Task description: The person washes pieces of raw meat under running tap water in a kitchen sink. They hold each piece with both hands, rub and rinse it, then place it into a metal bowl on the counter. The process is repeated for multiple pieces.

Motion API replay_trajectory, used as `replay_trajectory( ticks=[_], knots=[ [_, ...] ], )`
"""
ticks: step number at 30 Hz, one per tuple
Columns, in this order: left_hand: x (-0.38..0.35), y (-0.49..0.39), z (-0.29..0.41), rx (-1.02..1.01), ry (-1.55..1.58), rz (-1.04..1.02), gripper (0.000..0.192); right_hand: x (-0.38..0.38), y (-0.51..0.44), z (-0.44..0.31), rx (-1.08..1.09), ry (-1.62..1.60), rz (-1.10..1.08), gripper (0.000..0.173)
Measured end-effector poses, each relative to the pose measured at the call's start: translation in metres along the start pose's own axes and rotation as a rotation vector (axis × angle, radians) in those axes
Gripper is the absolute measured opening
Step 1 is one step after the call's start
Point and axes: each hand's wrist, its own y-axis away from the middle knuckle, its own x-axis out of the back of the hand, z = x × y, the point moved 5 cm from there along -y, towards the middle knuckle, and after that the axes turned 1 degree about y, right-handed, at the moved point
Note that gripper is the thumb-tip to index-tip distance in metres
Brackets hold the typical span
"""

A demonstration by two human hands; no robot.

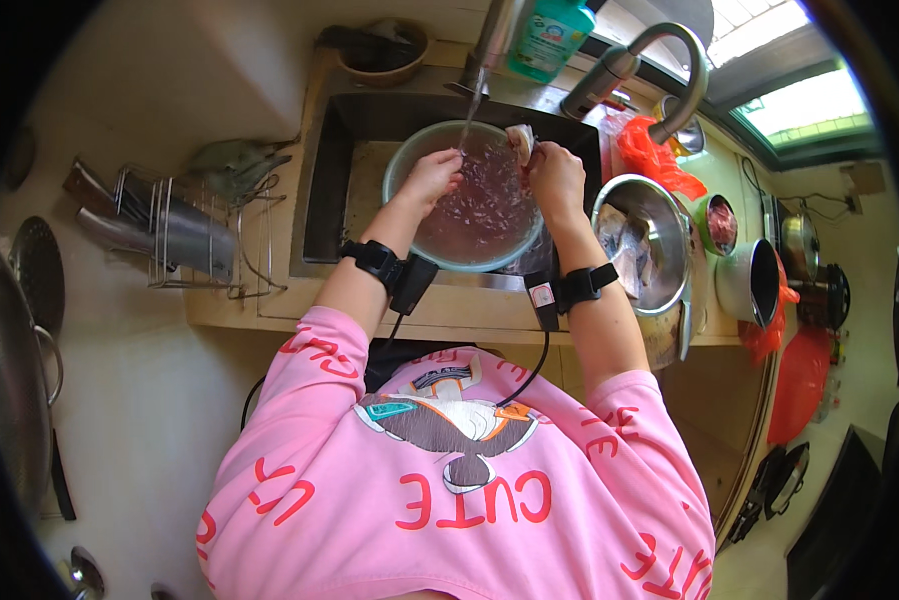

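Note:
A pale green basin (pixel 398 161) of cloudy reddish water sits in the steel sink (pixel 329 180). From the tap (pixel 494 41) a thin stream falls into it. My left hand (pixel 436 178) is over the basin beside the stream, fingers loosely curled and apart from the thumb, with nothing visible in it. At the basin's right rim, my right hand (pixel 558 178) grips a piece of fish (pixel 522 142), pale with darker skin. Part of that piece is hidden by my fingers. Right of the sink, a steel bowl (pixel 670 240) holds several fish pieces (pixel 629 244).
A knife rack (pixel 194 232) with cleavers stands left of the sink. Behind are a brown bowl (pixel 389 71), a green detergent bottle (pixel 550 41) and a second curved faucet (pixel 689 60). Right are a red plastic bag (pixel 648 154), a small bowl of meat (pixel 719 225) and a white pot (pixel 742 277).

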Motion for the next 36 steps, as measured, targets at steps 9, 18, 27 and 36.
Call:
replay_trajectory(
  ticks=[9, 18, 27, 36],
  knots=[
    [-0.007, 0.003, 0.012, -0.05, 0.076, -0.009, 0.042, 0.129, 0.031, 0.027, -0.097, 0.118, 0.115, 0.02],
    [-0.01, 0.002, 0.013, -0.069, 0.068, -0.021, 0.044, 0.127, 0.043, 0.07, -0.358, 0.565, -0.074, 0.024],
    [0.027, 0.022, 0.017, -0.115, 0.007, 0.106, 0.048, -0.06, 0.013, -0.019, -0.017, 0.363, -0.767, 0.027],
    [0.086, 0.092, 0.008, -0.069, 0.093, 0.143, 0.048, -0.214, 0.055, 0.083, -0.336, 0.454, -1.041, 0.055]
  ],
)
